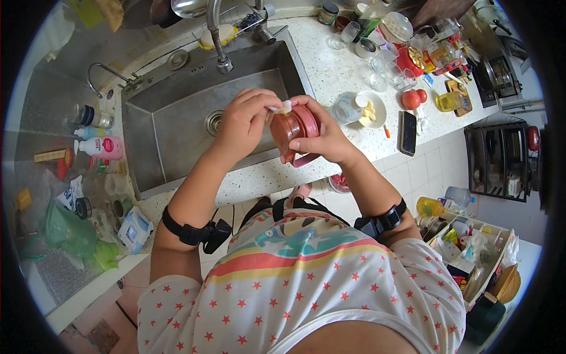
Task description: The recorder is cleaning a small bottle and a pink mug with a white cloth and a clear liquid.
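Observation:
In my right hand I hold a reddish, translucent pitcher with a pink lid or rim and a pink handle, tilted over the sink's front edge. My left hand pinches a small white wad, perhaps tissue or cloth, against the pitcher's upper edge. The fingertips of both hands nearly meet there. Beneath and to the left lies the steel sink, with its drain beside my left hand. Whether anything is inside the pitcher cannot be told.
A faucet hangs over the sink. Right of my hands stand a clear plastic bottle, a white bowl with pale yellow pieces, a phone and tomatoes. Bottles, including a pink pump bottle, line the left counter.

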Demonstrator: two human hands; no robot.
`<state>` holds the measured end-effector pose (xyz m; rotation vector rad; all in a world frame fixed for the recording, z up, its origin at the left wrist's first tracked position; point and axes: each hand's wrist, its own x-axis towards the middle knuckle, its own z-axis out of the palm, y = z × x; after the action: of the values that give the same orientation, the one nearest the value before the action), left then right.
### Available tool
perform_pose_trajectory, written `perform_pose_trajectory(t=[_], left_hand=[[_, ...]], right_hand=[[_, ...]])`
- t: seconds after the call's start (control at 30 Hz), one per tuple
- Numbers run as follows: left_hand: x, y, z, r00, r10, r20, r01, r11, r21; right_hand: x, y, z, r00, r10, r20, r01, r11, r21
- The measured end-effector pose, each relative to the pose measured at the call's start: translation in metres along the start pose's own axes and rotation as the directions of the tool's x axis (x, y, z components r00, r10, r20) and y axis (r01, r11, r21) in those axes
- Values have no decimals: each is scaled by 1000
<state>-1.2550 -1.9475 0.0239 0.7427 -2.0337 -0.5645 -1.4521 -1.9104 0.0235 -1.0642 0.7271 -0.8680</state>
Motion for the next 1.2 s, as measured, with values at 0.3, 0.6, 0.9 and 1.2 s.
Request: perform_pose_trajectory(t=[0.3,0.6,0.9,1.2], left_hand=[[-19,-8,13,945,-325,17,324,936,-136],[-49,-4,33,810,-580,88,581,772,-259],[15,19,13,959,-82,-270,97,994,41],[-7,12,8,982,-188,35,191,967,-170]], right_hand=[[0,5,-1,994,-90,-64,84,993,-86],[8,1,-12,966,-170,-196,203,966,162],[13,6,-4,988,-46,-150,103,910,402],[14,17,-14,986,46,-159,40,866,499]])
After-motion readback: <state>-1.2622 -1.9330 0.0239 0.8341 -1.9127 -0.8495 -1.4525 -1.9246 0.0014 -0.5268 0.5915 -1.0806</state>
